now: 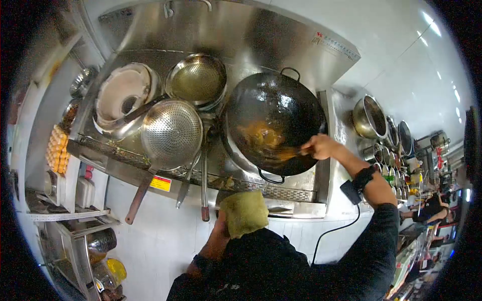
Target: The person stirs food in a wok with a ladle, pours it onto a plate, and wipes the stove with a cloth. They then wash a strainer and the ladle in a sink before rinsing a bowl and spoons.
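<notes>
The right hand [321, 146] is gripping a brush [287, 154] inside the black wok [273, 108]. The left hand [219, 228] is lying under a yellow cloth [244, 213] (fingers hidden, so I cannot tell its grip). The red-yellow sticker [160, 183] is showing writing too small to read.

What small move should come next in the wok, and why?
Probably sweep the brush leftward through the brown residue. The right hand holds its bristles at the near wall of the wok, right beside that orange-brown patch. The left hand only holds the yellow cloth at the stove edge.

Brush [287, 154] inside tilted black wok [281, 103] (yellow cloth [244, 213] nearby).
</notes>
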The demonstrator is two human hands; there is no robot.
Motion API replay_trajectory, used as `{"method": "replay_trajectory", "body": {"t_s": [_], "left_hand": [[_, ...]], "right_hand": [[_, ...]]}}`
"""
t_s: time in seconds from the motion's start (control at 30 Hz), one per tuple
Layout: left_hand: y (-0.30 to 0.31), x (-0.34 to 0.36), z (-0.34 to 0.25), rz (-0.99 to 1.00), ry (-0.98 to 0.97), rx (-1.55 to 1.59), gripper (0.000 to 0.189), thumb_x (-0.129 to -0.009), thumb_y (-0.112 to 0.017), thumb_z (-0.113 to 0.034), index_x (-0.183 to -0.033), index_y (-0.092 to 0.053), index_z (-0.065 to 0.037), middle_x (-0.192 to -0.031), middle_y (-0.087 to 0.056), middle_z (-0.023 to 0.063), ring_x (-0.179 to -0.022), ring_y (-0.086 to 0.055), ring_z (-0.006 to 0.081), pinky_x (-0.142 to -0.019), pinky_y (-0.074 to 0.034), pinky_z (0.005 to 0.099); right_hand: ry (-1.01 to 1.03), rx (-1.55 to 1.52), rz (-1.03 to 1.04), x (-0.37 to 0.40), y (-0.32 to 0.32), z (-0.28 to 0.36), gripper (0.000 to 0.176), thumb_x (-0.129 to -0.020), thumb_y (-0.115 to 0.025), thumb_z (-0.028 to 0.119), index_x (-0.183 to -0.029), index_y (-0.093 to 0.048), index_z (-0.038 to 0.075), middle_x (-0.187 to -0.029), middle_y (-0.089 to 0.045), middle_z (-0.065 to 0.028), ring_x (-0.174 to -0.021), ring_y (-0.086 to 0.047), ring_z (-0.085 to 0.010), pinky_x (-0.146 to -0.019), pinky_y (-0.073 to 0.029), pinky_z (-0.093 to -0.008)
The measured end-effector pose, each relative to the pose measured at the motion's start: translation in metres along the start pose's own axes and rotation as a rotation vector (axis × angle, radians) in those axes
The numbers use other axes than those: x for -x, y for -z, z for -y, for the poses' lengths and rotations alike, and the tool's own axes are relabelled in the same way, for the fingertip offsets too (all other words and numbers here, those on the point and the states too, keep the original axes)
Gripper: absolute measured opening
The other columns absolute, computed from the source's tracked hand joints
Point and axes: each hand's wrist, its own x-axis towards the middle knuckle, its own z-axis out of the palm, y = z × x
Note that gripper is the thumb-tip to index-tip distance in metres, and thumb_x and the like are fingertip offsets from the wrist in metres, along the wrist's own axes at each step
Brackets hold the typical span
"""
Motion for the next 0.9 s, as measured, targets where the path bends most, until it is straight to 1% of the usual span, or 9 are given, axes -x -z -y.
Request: {"method": "replay_trajectory", "body": {"t_s": [0.13, 0.2, 0.33, 0.43, 0.5, 0.6, 0.67, 0.8, 0.9], "left_hand": [[-0.007, -0.004, -0.009, -0.037, 0.025, -0.166, 0.056, -0.086, -0.049, -0.039, -0.128, -0.037, -0.005, -0.122, -0.048, 0.0124, -0.108, -0.051, 0.0274, -0.087, -0.046, 0.0414], [-0.015, -0.009, -0.014, -0.080, 0.016, -0.242, 0.051, -0.087, -0.052, -0.032, -0.128, -0.037, -0.004, -0.121, -0.049, 0.0125, -0.107, -0.052, 0.0267, -0.086, -0.047, 0.0402], [-0.041, -0.014, -0.022, -0.247, 0.075, -0.020, 0.043, -0.084, -0.055, -0.012, -0.124, -0.040, -0.002, -0.114, -0.052, 0.0108, -0.100, -0.056, 0.0253, -0.081, -0.050, 0.0376], [-0.050, -0.027, -0.005, -0.318, -0.093, -0.089, 0.043, -0.084, -0.057, -0.017, -0.121, -0.043, -0.001, -0.111, -0.054, 0.0109, -0.099, -0.056, 0.0236, -0.080, -0.050, 0.0362], [-0.060, -0.033, -0.005, -0.391, -0.044, -0.246, 0.042, -0.084, -0.058, -0.019, -0.119, -0.045, -0.001, -0.109, -0.056, 0.0107, -0.095, -0.058, 0.0225, -0.078, -0.050, 0.0345], [-0.095, -0.048, -0.007, -0.522, 0.022, -0.310, 0.041, -0.084, -0.059, -0.026, -0.115, -0.049, -0.001, -0.102, -0.059, 0.0097, -0.088, -0.061, 0.0198, -0.072, -0.050, 0.0306], [-0.086, -0.071, 0.006, -0.538, 0.002, -0.291, 0.041, -0.085, -0.058, -0.028, -0.114, -0.050, -0.001, -0.101, -0.060, 0.0091, -0.085, -0.061, 0.0190, -0.070, -0.050, 0.0296], [-0.128, -0.091, 0.008, -0.488, -0.076, -0.323, 0.038, -0.086, -0.056, -0.033, -0.110, -0.052, -0.003, -0.097, -0.060, 0.0069, -0.081, -0.060, 0.0159, -0.067, -0.049, 0.0289], [-0.130, -0.096, 0.010, -0.403, -0.119, -0.118, 0.031, -0.088, -0.051, -0.029, -0.108, -0.052, -0.004, -0.096, -0.060, 0.0059, -0.075, -0.058, 0.0147, -0.060, -0.046, 0.0288]], "right_hand": [[-0.296, 0.380, -0.131, -0.056, -0.001, -0.003, 0.031, -0.067, -0.060, 0.012, -0.097, -0.066, 0.012, -0.093, -0.064, -0.0146, -0.088, -0.063, -0.0298, -0.079, -0.051, -0.0378], [-0.400, 0.100, -0.275, -0.085, -0.006, 0.021, 0.033, -0.067, -0.061, 0.012, -0.099, -0.065, 0.007, -0.095, -0.063, -0.0185, -0.086, -0.063, -0.0318, -0.075, -0.052, -0.0400], [0.082, -0.502, -0.674, -0.113, -0.072, 0.038, 0.045, -0.067, -0.067, 0.013, -0.111, -0.060, 0.006, -0.100, -0.063, -0.0180, -0.084, -0.064, -0.0296, -0.075, -0.051, -0.0358], [0.326, -0.923, -0.322, -0.035, -0.050, 0.046, 0.049, -0.067, -0.068, 0.012, -0.115, -0.058, 0.008, -0.100, -0.064, -0.0152, -0.087, -0.063, -0.0200, -0.077, -0.049, -0.0302], [0.120, -0.681, 0.098, 0.016, -0.004, 0.021, 0.049, -0.067, -0.067, 0.010, -0.116, -0.058, 0.009, -0.101, -0.065, -0.0115, -0.092, -0.060, -0.0159, -0.082, -0.046, -0.0268], [0.144, -0.258, 0.114, 0.033, 0.021, -0.033, 0.043, -0.061, -0.056, 0.000, -0.101, -0.066, 0.014, -0.097, -0.064, -0.0147, -0.093, -0.061, -0.0308, -0.083, -0.048, -0.0351], [-0.001, 0.305, 0.038, -0.004, 0.018, -0.044, 0.031, -0.068, -0.061, 0.009, -0.099, -0.065, 0.013, -0.088, -0.066, -0.0085, -0.091, -0.062, -0.0261, -0.081, -0.049, -0.0350], [-0.193, 0.071, -0.165, -0.100, -0.026, -0.027, 0.022, -0.070, -0.059, 0.015, -0.091, -0.064, 0.009, -0.086, -0.064, -0.0157, -0.086, -0.062, -0.0307, -0.075, -0.052, -0.0384], [-0.072, 0.029, -0.180, -0.072, -0.041, 0.002, 0.029, -0.071, -0.058, 0.015, -0.099, -0.061, 0.010, -0.089, -0.063, -0.0159, -0.085, -0.062, -0.0310, -0.072, -0.052, -0.0401]]}}
